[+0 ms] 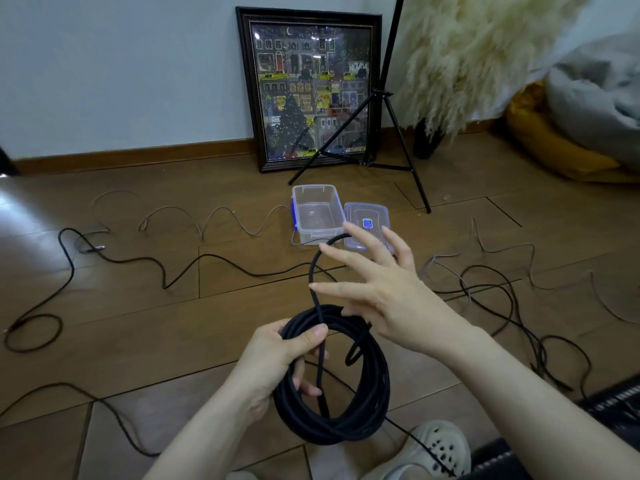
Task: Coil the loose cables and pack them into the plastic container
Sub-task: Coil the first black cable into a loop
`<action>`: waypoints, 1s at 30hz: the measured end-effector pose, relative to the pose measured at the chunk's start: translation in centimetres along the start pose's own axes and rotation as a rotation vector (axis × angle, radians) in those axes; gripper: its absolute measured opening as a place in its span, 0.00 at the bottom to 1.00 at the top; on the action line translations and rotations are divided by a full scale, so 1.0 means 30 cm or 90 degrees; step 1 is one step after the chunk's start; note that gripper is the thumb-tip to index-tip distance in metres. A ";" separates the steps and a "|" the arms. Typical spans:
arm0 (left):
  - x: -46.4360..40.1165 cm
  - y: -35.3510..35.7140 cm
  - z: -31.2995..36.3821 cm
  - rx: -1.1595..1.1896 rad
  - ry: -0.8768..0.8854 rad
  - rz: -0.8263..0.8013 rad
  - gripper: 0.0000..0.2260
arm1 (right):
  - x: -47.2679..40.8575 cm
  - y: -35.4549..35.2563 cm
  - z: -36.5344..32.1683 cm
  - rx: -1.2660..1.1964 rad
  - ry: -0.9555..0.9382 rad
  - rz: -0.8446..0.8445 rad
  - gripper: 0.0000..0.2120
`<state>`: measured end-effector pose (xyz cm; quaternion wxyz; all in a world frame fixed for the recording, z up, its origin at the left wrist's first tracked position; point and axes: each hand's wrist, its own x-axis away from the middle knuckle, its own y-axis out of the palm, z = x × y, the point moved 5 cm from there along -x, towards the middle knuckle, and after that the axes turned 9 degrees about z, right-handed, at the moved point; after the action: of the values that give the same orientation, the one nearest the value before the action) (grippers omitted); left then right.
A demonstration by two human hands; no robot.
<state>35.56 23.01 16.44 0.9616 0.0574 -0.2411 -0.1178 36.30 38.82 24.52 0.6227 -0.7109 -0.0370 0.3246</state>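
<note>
Lid (367, 226) with unreadable blue label

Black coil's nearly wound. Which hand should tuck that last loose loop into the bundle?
The right hand. Its fingers are spread open and the free loop arcs up right against them. The left hand has its grip on the black coil and should keep holding the turns together.
</note>
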 end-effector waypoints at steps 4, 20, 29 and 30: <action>0.005 0.003 0.006 -0.011 0.009 -0.024 0.21 | 0.008 0.014 -0.009 -0.010 -0.003 -0.019 0.25; 0.027 0.021 0.044 0.045 0.091 -0.095 0.08 | 0.055 0.005 0.147 -0.454 0.487 0.292 0.09; 0.031 0.030 0.040 0.090 0.094 -0.045 0.11 | 0.088 0.110 0.144 -0.546 0.669 0.094 0.11; 0.032 0.027 0.040 0.102 0.086 -0.034 0.12 | 0.091 0.111 0.145 -0.549 0.678 0.143 0.12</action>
<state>35.96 23.50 18.06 0.9644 0.1487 -0.1827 -0.1198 35.07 43.06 20.31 0.1806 -0.9568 0.2222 -0.0497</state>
